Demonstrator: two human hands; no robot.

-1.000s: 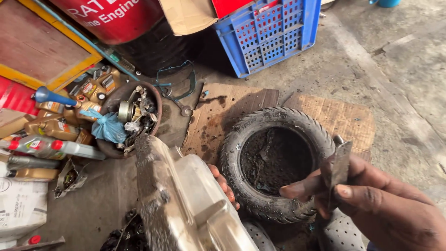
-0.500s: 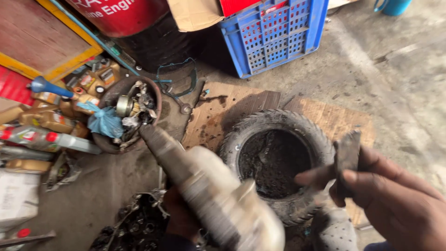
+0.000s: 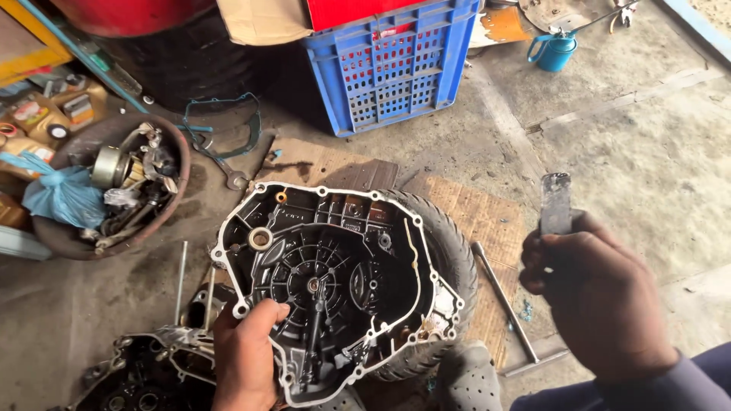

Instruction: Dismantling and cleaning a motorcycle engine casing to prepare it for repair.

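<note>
My left hand (image 3: 245,358) grips the lower left rim of a metal engine cover (image 3: 335,281), held up with its dark ribbed inside facing me. The cover hides most of a small rubber tyre (image 3: 449,266) lying on cardboard (image 3: 487,221) on the floor. My right hand (image 3: 590,297) is raised to the right of the tyre and holds a flat grey metal scraper blade (image 3: 555,204) upright between thumb and fingers. Below the left hand sits a greasy engine casing (image 3: 145,373).
A round basin of engine parts (image 3: 122,183) with a blue bag stands at the left. A blue plastic crate (image 3: 392,61) is at the back, a blue jug (image 3: 553,52) farther right. A T-handle wrench (image 3: 506,308) lies right of the tyre, a spanner (image 3: 228,175) near the basin.
The left hand has turned the engine cover over, so its inside now faces me and covers the tyre. The right hand has lifted the scraper slightly and moved right.
</note>
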